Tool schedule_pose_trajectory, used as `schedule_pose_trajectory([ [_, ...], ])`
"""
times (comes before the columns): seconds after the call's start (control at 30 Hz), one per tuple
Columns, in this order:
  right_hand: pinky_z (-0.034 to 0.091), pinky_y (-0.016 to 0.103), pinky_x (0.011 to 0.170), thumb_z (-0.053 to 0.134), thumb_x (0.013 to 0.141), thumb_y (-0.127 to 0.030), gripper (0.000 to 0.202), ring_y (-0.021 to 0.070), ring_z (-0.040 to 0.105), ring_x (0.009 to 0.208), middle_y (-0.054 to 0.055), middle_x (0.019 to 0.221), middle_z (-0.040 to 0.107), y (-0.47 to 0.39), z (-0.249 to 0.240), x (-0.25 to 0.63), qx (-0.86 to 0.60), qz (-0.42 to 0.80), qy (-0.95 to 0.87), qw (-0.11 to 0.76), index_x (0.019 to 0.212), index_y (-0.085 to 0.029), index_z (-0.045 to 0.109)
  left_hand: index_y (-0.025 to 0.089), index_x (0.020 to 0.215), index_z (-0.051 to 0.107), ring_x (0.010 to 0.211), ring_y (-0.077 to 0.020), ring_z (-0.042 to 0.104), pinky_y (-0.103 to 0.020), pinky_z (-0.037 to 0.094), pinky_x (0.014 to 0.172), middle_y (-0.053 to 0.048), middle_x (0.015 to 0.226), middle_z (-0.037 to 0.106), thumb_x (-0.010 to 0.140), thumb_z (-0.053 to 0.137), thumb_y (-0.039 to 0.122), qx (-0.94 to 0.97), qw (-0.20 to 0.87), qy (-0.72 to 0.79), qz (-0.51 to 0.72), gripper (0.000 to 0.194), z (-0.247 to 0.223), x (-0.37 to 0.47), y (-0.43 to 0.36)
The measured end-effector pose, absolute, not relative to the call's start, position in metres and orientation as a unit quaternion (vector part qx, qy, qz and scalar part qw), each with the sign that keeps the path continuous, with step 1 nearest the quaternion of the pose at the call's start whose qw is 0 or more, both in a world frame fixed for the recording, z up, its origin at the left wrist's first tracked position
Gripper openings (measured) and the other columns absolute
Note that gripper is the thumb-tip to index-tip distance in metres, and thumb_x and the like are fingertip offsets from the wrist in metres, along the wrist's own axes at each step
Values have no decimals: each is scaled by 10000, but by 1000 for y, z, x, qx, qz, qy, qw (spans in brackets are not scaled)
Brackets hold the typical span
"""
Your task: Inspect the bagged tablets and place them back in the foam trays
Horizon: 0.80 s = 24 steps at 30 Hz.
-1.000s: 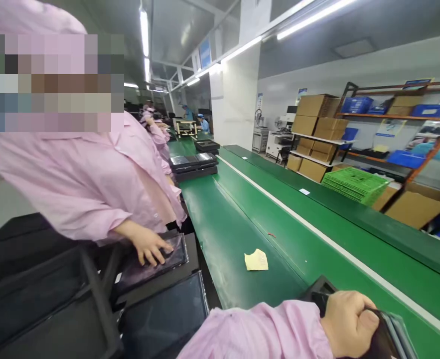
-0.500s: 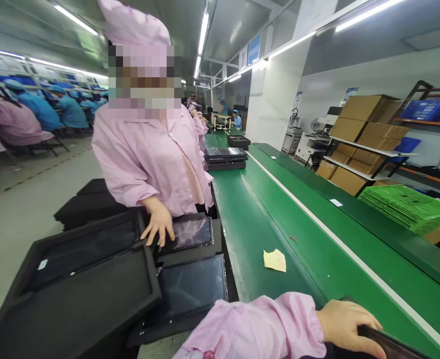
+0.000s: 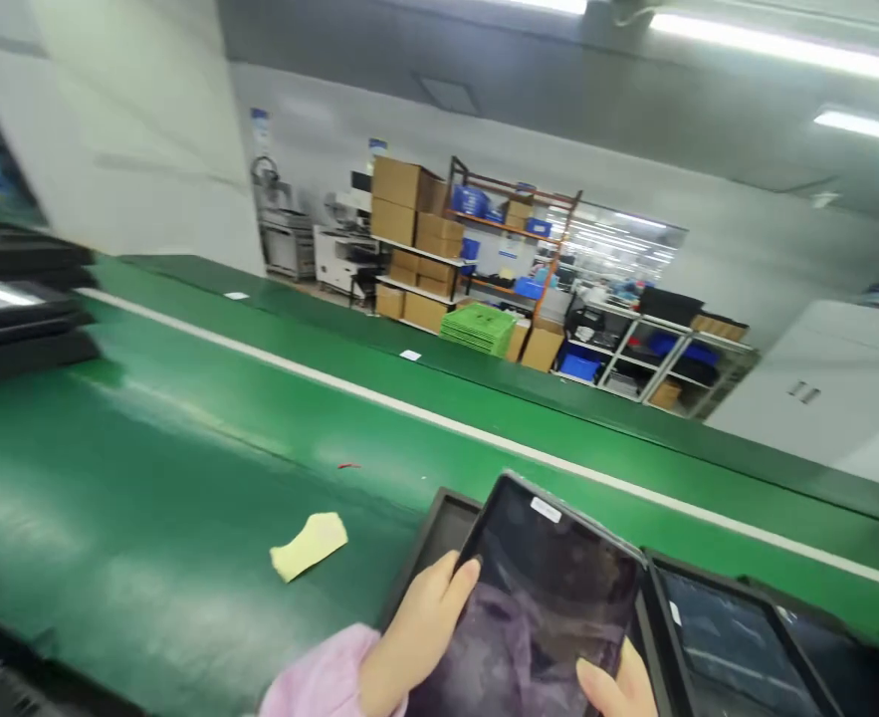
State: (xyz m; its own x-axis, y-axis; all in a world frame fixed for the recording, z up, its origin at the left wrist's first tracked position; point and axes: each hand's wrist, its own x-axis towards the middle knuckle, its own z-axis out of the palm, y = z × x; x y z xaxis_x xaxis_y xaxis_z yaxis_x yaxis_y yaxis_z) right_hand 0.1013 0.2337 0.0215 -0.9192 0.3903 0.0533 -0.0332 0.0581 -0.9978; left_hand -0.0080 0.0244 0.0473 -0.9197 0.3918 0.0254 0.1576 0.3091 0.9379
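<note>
My left hand (image 3: 416,637) grips the left edge of a dark glass screen panel (image 3: 550,588), thumb on its face, with a pink sleeve at the wrist. At the bottom edge of the view my right hand (image 3: 614,689) holds the same panel from below, thumb on the glass. The panel is tilted up over a black foam tray (image 3: 430,543) lying on the green conveyor belt (image 3: 185,438). A white sticker sits near the panel's top edge. To the right, another dark panel (image 3: 738,647) lies flat in the black tray.
A crumpled yellow paper scrap (image 3: 309,544) lies on the belt left of the tray. Stacked black trays (image 3: 13,319) sit at the far left. Beyond the belt stand shelves with cardboard boxes (image 3: 409,239) and a stack of green trays (image 3: 480,329).
The view has swung right, away from the co-worker in pink, who is out of sight now. Both my hands now hold the panel lifted over the tray; before, only one hand showed, on its edge.
</note>
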Motion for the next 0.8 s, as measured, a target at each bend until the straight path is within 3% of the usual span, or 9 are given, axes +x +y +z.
schedule_pose_trajectory([
  [0.23, 487, 385, 809, 742, 597, -496, 473, 288, 621, 884, 99, 917, 687, 214, 32, 118, -95, 756, -622, 181, 935, -177, 653, 146, 938, 607, 943, -262, 592, -317, 447, 830, -127, 1046, 665, 814, 351, 609, 158, 168, 774, 590, 544, 31, 5, 21],
  [0.4, 501, 365, 757, 744, 599, -514, 475, 263, 628, 825, 76, 885, 686, 212, 34, 124, -109, 771, -602, 178, 946, -205, 650, 117, 1059, 613, 1160, -302, 500, -351, 371, 994, -142, 1186, 615, 773, 462, 599, 119, 156, 760, 619, 581, 34, 9, 21],
  [0.6, 496, 354, 710, 736, 595, -529, 504, 252, 619, 781, 67, 850, 677, 217, 29, 127, -115, 764, -612, 169, 955, -193, 626, 128, 1033, 634, 1189, -305, 486, -369, 321, 1046, -132, 1169, 630, 729, 510, 625, 101, 173, 737, 646, 595, 27, 12, 19],
  [0.7, 479, 339, 689, 681, 636, -517, 448, 242, 596, 751, 69, 812, 658, 213, 50, 121, -113, 695, -687, 177, 909, -168, 613, 132, 1001, 644, 1247, -299, 429, -383, 259, 1085, -132, 1203, 611, 693, 591, 597, 19, 174, 696, 697, 560, 17, 3, 30],
  [0.8, 415, 294, 605, 563, 725, -347, 185, 188, 518, 617, 35, 672, 596, 197, 87, 103, -60, 506, -847, 149, 746, -165, 591, 131, 909, 656, 1126, -271, 544, -373, 364, 1015, -130, 1053, 678, 745, 561, 580, -55, 191, 595, 779, 488, 11, -4, 55],
])
